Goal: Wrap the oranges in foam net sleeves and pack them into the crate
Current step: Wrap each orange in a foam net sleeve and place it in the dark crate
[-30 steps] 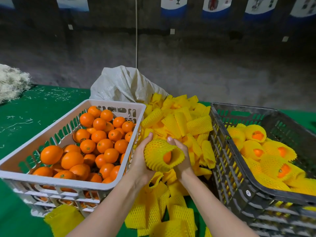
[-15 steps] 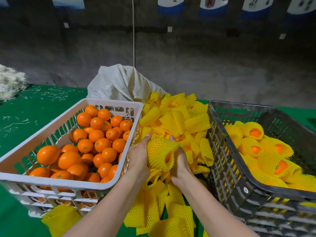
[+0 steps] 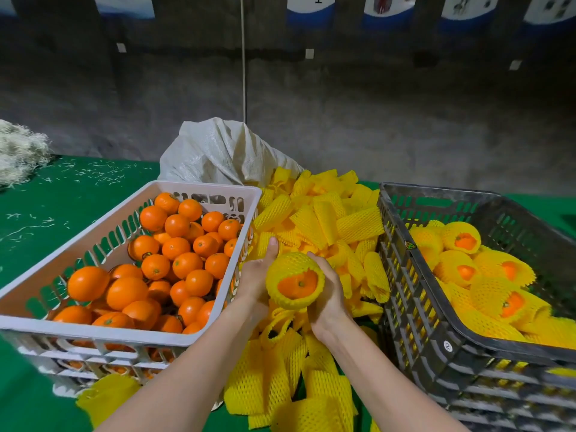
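Green tabletop [image 3: 62, 213], two crates, foam sleeves, one orange in hand.
Dark crate [image 3: 414, 307] at right holds sleeved oranges [image 3: 458, 269]; white crate [image 3: 93, 333] at left holds bare oranges [image 3: 184, 263]; loose yellow sleeves [image 3: 327, 219] piled between them. Above the pile, left hand [image 3: 257, 275] and right hand [image 3: 328, 294] grip one orange [image 3: 297, 288] in a yellow sleeve [image 3: 290, 263], fingers curled round its sides, tips hidden.

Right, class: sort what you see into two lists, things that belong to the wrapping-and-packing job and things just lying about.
Job: sleeved orange gripped by left hand and right hand; white crate of bare oranges; loose foam net sleeves; dark crate of wrapped oranges.
Lying about: white woven sack; pale shredded fibre; wall posters.
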### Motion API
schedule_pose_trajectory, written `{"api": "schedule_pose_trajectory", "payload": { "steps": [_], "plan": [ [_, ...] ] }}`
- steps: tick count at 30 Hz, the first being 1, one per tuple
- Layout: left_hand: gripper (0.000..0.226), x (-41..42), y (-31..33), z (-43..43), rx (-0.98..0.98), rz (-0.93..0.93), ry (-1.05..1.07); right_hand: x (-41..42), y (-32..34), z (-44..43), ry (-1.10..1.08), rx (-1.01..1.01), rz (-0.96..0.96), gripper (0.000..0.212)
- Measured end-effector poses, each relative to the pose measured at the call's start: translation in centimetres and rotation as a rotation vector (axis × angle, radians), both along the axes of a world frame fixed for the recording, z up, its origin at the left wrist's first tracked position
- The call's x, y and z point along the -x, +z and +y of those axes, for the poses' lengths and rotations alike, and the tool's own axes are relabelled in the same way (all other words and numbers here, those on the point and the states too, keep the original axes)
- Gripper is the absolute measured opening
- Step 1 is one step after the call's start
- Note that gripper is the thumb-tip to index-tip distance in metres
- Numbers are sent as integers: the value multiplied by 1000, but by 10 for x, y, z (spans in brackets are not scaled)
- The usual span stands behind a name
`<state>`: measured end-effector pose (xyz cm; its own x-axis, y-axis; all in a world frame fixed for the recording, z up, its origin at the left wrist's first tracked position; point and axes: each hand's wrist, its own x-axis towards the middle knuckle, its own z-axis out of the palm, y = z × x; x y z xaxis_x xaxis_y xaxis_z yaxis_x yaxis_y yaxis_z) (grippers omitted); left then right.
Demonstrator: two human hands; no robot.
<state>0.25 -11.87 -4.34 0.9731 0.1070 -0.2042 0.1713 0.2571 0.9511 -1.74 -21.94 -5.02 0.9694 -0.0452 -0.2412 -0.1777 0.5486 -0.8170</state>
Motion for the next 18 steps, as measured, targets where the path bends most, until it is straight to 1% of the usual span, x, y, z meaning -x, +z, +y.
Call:
{"api": "schedule_pose_trajectory", "payload": {
  "steps": [1,3,4,5,7,9,10,11,12,13,15,16,18],
  "plan": [
    [52,2,1,1,-10,8,-14,0,0,0,7,10,-8,45],
    [56,4,4,3,44,82,-106,0,5,-2,8,46,-36,40],
    [53,5,6,4,89,129,-163,0,7,-4,-10,113,-69,35],
    [49,6,7,5,123,173,-217,-1,7,-7,-48,220,-118,30],
    [48,8,8,6,158,213,-324,-1,8,-14,-108,443,-266,29],
    [41,12,12,5,178,186,-445,-2,6,-20,-89,561,-424,28],
    [45,14,14,3,181,171,-467,-2,6,-24,-79,596,-465,27],
    [52,14,15,2,171,156,-471,-3,7,-28,-83,633,-480,22],
    [58,14,15,2,153,140,-460,-4,8,-31,-92,659,-483,12],
    [63,15,16,1,133,124,-445,-4,7,-34,-101,673,-484,10],
    [71,17,17,0,76,81,-413,-1,6,-38,-78,683,-498,15],
    [76,18,17,-1,49,60,-397,3,5,-38,-39,688,-513,17],
    [85,19,18,-1,15,28,-364,10,2,-35,69,700,-551,28]
  ]
}}
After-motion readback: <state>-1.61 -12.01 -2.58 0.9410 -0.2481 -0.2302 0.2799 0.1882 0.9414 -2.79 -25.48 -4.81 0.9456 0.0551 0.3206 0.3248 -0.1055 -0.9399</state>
